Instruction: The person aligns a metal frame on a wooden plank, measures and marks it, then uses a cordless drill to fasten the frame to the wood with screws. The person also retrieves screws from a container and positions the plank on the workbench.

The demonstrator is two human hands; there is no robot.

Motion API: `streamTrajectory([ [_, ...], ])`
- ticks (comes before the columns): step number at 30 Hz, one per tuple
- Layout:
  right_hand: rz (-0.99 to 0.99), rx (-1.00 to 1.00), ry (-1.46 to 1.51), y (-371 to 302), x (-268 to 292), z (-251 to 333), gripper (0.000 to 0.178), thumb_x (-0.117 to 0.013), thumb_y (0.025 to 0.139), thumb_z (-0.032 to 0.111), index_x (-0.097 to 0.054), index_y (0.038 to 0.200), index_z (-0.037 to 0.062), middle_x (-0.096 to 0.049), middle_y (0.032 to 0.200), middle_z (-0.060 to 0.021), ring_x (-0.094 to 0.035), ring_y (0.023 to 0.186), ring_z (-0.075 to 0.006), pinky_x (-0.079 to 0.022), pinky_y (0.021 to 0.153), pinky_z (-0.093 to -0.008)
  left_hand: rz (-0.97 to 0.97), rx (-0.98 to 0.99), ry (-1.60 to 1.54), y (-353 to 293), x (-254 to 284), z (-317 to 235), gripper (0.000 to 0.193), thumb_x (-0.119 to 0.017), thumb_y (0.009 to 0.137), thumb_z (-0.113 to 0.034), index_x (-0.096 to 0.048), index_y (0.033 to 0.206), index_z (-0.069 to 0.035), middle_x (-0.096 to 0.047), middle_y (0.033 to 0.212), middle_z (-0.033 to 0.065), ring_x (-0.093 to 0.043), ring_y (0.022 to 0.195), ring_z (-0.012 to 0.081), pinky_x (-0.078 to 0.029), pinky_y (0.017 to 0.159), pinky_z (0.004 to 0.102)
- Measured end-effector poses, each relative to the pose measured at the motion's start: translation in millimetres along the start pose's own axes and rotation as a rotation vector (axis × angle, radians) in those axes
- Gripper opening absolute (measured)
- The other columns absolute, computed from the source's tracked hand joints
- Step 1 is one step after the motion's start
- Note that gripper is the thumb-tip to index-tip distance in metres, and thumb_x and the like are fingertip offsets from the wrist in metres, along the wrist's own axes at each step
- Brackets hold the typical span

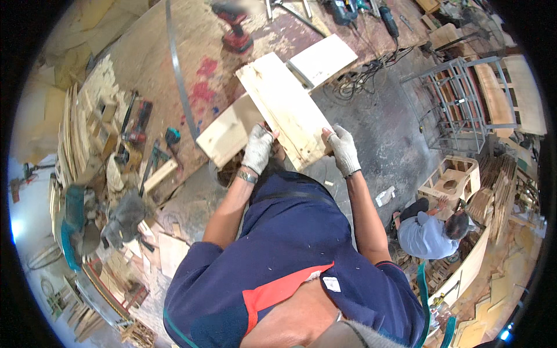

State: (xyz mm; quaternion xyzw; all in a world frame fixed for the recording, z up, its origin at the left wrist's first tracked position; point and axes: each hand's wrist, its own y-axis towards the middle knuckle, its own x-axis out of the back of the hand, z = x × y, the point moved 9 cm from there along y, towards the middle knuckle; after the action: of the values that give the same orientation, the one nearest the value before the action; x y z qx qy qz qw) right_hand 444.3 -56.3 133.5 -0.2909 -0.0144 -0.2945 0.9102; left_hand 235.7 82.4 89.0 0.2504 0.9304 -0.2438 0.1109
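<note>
A wide pale wooden board (pixel 287 107) slants from the workbench toward me, its near end over the bench's front edge. My left hand (pixel 258 148), in a whitish work glove with bare fingertips showing, grips its left edge near the close end. On the right near corner, my right hand (pixel 343 152), gloved the same way, is closed with the thumb on top. Most of the fingers are hidden beneath the wood. Partly under the board lies a second plank (pixel 226 134), sticking out to the left. A whiter board (pixel 323 60) rests beyond it to the right.
On the workbench (pixel 145 52) stand a red and black cordless drill (pixel 237 32) and a long metal strip (pixel 177 66). Corded power tools (pixel 348 13) lie at the far edge, cables (pixel 354 84) hanging down. A co-worker (pixel 429 232) crouches at right beside a wooden frame (pixel 451 178).
</note>
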Motion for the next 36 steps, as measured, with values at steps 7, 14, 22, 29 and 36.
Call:
streamTrajectory([
  [7,-0.027,0.138,-0.095,68.1,50.8,39.8,0.041,-0.068,0.094,0.023,-0.061,0.12,-0.0092,-0.069,0.098,-0.0053,-0.061,0.081,-0.0099,-0.049,0.069,-0.0261,0.078,0.063,-0.028,56.9,-50.9,-20.5,0.046,-0.072,0.09,-0.015,-0.047,0.125,0.003,-0.058,0.08,0.0025,-0.054,0.061,0.0093,-0.044,0.051,0.0239],
  [14,-0.117,0.088,0.069,95.9,55.9,47.5,0.028,-0.066,0.095,0.019,-0.067,0.108,-0.0061,-0.065,0.085,-0.0007,-0.055,0.069,-0.0066,-0.043,0.061,-0.0229,0.094,0.037,0.063,82.6,-42.3,-39.5,0.045,-0.078,0.084,-0.02,-0.055,0.118,-0.001,-0.063,0.1,0.0059,-0.06,0.093,0.0167,-0.05,0.079,0.0306],
  [22,0.124,-0.002,0.196,99.3,114.9,96.8,0.037,-0.065,0.095,0.027,-0.063,0.109,-0.0071,-0.068,0.098,-0.0063,-0.065,0.081,-0.0123,-0.052,0.071,-0.0278,-0.104,-1.218,1.233,35.8,-128.5,-154.8,0.064,-0.082,0.065,-0.021,-0.063,0.125,-0.012,-0.063,0.128,0.0105,-0.061,0.118,0.0299,-0.051,0.094,0.0421],
  [29,0.083,0.313,-0.016,114.8,177.6,90.8,0.072,-0.061,0.094,0.054,-0.049,0.143,0.0029,-0.059,0.136,-0.0133,-0.062,0.113,-0.0226,-0.053,0.088,-0.0331,-0.08,-1.109,0.766,10.4,-186.4,-194.8,0.037,-0.08,0.074,-0.023,-0.068,0.104,-0.006,-0.065,0.077,0.0068,-0.066,0.068,0.025,-0.053,0.063,0.0381],
  [36,0.047,0.211,-0.274,109.7,73.2,40.4,0.042,-0.065,0.095,0.04,-0.07,0.102,-0.0011,-0.072,0.084,-0.0098,-0.067,0.074,-0.0185,-0.053,0.069,-0.0337,-0.436,-0.238,0.338,43.6,-120.4,-40.7,0.04,-0.064,0.098,-0.031,-0.06,0.121,0.001,-0.069,0.095,0.0102,-0.063,0.083,0.0193,-0.051,0.076,0.0347],
])
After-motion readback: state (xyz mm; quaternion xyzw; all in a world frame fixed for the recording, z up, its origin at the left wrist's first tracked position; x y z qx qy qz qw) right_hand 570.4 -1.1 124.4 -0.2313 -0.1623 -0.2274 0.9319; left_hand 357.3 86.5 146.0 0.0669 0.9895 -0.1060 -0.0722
